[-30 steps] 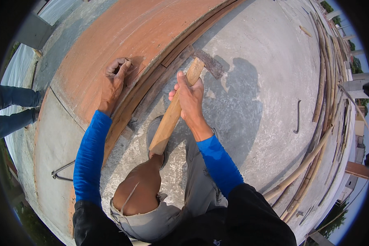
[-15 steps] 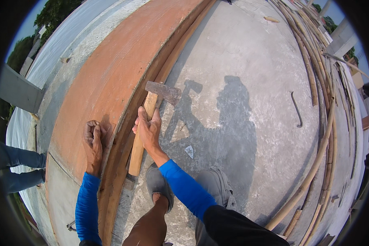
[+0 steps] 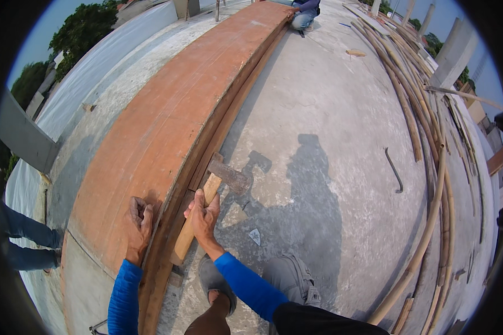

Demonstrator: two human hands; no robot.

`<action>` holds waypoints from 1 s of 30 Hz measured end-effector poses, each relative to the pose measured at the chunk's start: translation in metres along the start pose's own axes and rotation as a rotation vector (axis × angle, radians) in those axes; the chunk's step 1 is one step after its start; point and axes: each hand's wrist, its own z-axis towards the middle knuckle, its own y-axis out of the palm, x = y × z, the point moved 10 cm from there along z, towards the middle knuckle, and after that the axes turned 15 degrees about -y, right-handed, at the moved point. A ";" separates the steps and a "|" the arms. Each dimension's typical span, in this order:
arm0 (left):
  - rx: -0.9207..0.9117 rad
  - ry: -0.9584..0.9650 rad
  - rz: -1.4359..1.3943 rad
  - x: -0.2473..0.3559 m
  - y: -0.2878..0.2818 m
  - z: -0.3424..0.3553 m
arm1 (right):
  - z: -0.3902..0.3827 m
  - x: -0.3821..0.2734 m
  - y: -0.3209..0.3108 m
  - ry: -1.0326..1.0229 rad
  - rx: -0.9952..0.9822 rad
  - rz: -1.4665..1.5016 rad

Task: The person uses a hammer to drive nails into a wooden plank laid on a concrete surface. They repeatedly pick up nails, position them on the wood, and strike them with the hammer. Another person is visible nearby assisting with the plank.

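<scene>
Firmly, the right hand (image 3: 205, 219) wraps its fingers around the pale wooden handle of a hammer with a rusty, dark metal head (image 3: 211, 187), the thumb lying along the wood. This hammer slants over the right side of a long, flat, orange-brown panel (image 3: 167, 106), its head up and to the right above the grey concrete floor (image 3: 346, 106), its handle's butt overlapping the brown timber beams (image 3: 172, 220) that run along the panel's edge. Just left of it, the left hand (image 3: 138, 226) is over the panel near that edge, fingers curled closed against the thumb; whether they pinch something small cannot be told. Bright blue sleeves (image 3: 124, 296) cover both forearms. Near the dark grey shoe (image 3: 213, 277) lies a small white triangular piece (image 3: 255, 237). Farther right are a bent dark metal rod (image 3: 395, 173) and a row of long tan bamboo poles (image 3: 433, 218). Another person crouches at the panel's far end, one hand (image 3: 292, 11) on it; a second, in blue jeans (image 3: 31, 229), stands at left.
</scene>
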 end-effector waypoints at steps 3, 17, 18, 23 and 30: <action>0.014 0.004 0.260 0.008 0.010 -0.002 | -0.004 0.001 0.018 0.025 -0.261 -0.180; -0.071 0.000 0.331 -0.001 0.016 0.005 | -0.058 0.023 0.023 -0.003 -0.380 -0.233; -0.076 -0.001 0.324 -0.001 0.016 0.005 | -0.058 0.022 0.020 -0.018 -0.345 -0.236; -0.090 -0.022 0.358 -0.007 0.016 0.008 | -0.064 0.017 0.003 -0.108 -0.119 -0.020; -0.037 0.014 0.347 -0.007 0.015 0.010 | -0.076 0.042 0.009 0.111 -0.191 -0.130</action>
